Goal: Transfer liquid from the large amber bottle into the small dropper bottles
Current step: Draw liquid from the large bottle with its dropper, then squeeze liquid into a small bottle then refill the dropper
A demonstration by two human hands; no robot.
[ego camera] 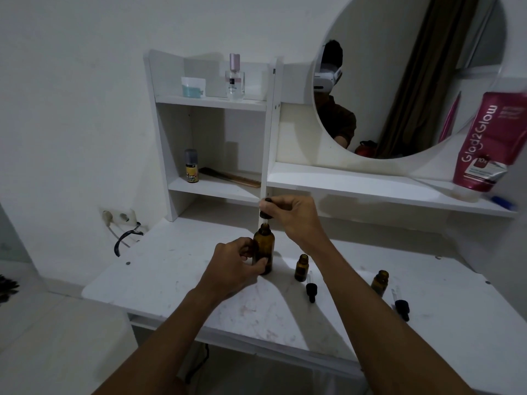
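Standing upright, uncapped, large amber bottle (264,250) in left hand (236,263) grasp, right hand (291,216) pinching black dropper (265,213) above its neck

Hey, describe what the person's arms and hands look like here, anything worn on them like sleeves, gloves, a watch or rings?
Both forearms are bare right down to the bottom edge of the picture: no sleeves show on them. The left hand and the right hand wear no gloves. No watch, bracelet or strap is visible at either wrist, and no rings show on the fingers that can be seen, though the dim light hides fine detail.
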